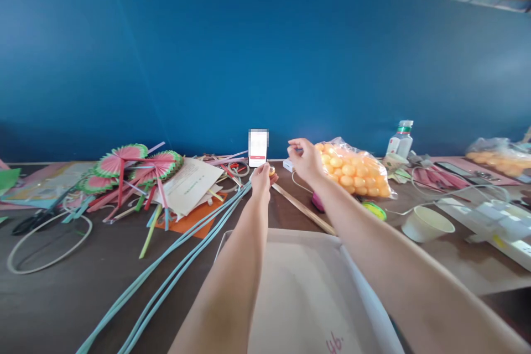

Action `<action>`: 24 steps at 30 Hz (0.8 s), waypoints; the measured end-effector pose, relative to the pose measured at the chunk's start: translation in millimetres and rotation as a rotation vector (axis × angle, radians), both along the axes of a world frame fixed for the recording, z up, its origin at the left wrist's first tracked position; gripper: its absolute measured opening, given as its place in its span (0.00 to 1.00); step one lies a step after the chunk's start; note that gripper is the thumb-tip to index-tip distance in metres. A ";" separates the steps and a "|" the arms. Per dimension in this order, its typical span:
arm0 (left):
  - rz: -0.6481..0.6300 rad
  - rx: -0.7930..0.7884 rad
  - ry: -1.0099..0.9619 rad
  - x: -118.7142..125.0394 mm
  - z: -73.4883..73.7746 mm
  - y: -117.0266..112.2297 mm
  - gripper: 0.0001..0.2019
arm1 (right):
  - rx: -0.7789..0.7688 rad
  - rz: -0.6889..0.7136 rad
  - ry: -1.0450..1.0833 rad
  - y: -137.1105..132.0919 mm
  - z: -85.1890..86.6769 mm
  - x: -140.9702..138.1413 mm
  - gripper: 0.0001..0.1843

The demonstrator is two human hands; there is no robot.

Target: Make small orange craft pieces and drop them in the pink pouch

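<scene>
My left hand [261, 181] is closed in front of the blue wall, gripping the ends of several light blue cords [194, 235]. The cords trail down to the lower left. A small gold round piece [272, 170] shows at its fingertips. To the right, my right hand [306, 159] is raised with its fingers curled into a pinch; I cannot make out anything between them. Behind my left hand a phone [258, 146] with a lit screen stands upright. Beneath my forearms lies a pale box or tray [298, 282] with red writing on it.
Pink and green paper fans [124, 160], a printed sheet [191, 182] and black scissors [35, 221] lie on the left. A clear bag of orange balls [352, 168], a bottle [400, 139], a paper cup [427, 224] and a power strip [489, 227] are on the right. A wooden stick [305, 210] lies mid-table.
</scene>
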State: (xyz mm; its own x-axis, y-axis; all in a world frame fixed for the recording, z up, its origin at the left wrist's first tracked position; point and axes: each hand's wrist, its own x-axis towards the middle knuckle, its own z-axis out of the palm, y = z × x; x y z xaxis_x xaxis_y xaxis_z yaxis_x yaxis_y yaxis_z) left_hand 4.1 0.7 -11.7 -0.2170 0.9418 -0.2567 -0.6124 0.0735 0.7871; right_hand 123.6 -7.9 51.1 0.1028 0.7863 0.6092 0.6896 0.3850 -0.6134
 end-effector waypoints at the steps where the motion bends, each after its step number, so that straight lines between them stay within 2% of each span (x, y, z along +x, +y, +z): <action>1: -0.005 -0.010 0.007 0.0 1.2 -0.8 0.06 | -0.057 0.029 -0.054 -3.3 7.2 17.2 0.14; 3: -0.019 -0.023 0.027 0.1 3.0 -1.8 0.06 | -0.165 0.030 -0.165 -11.3 15.4 53.7 0.11; 6: -0.033 -0.016 0.055 -0.1 3.6 -2.6 0.07 | -0.403 -0.010 -0.320 -25.1 15.1 100.5 0.08; 9: -0.027 -0.008 0.067 -0.8 2.5 -3.2 0.07 | -0.599 -0.004 -0.460 -37.1 8.7 123.3 0.07; 12: -0.017 -0.014 0.081 -1.6 1.6 -4.1 0.06 | -0.708 0.000 -0.625 -44.7 4.6 122.2 0.07; 17: -0.021 -0.025 0.090 -2.9 2.9 -6.6 0.07 | -0.788 -0.022 -0.899 -49.0 4.8 100.7 0.07; 24: -0.023 -0.030 0.102 -2.7 1.1 -3.6 0.08 | -0.867 -0.041 -0.979 -44.5 2.0 88.9 0.09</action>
